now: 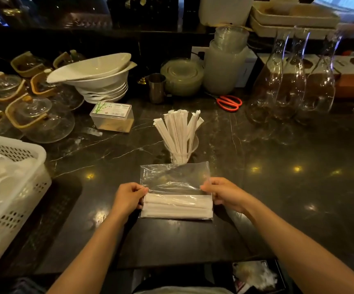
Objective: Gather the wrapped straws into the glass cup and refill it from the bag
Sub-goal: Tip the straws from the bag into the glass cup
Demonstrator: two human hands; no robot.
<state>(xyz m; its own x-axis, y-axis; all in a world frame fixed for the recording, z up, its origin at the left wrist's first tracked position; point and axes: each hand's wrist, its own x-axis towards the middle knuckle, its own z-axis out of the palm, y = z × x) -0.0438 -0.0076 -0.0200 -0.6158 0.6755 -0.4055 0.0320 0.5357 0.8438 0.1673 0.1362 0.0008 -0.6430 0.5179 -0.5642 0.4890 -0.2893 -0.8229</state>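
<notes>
Dark marble counter [278, 187] with pale veins fills the view, crowded along its far edge. Near the middle stands one glass cup [181, 152], holding a fanned bunch of paper-wrapped straws [178, 132], roughly a dozen, their tops spreading above the rim. Just in front of it, near the person, one clear plastic bag [175, 181] is held up; its lower part holds a flat stack of more wrapped straws [177, 206], lying crosswise, too closely packed to count. The left hand [128, 198] pinches the bag's left edge and the right hand [225, 194] pinches its right edge, both closed on the plastic.

Far left sit several glass teapots [38, 115] with wooden handles, at least five. Beside them rises one stack of white bowls [99, 79], and in front of that one clear box [113, 116] with a printed lid. At near left, one white perforated basket [23, 187] holds white items I cannot identify. One steel cup [156, 88] and one pair of red-handled scissors [229, 102] lie further back; three glass carafes [295, 81] stand at far right.
</notes>
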